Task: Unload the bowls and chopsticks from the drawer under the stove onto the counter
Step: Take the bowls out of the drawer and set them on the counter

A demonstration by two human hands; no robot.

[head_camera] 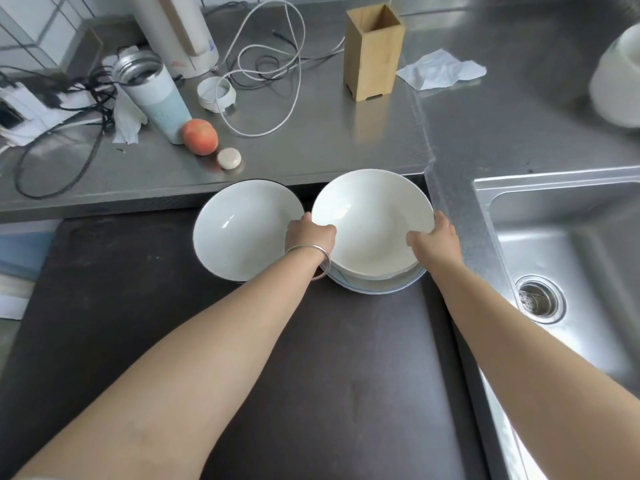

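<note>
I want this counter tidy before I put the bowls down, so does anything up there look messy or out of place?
Yes. A crumpled tissue lies on the steel counter right of the wooden holder. The flask stands open, its lid beside it, and a loose white cable loops behind. Both hands hold the top bowl.

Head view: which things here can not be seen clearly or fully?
- Lower bowls in the stack: count hidden by the top bowl.
- Wooden holder: inside not visible from this angle.
- White pot: cut off by the right edge.
- Chopsticks: none visible.
</note>
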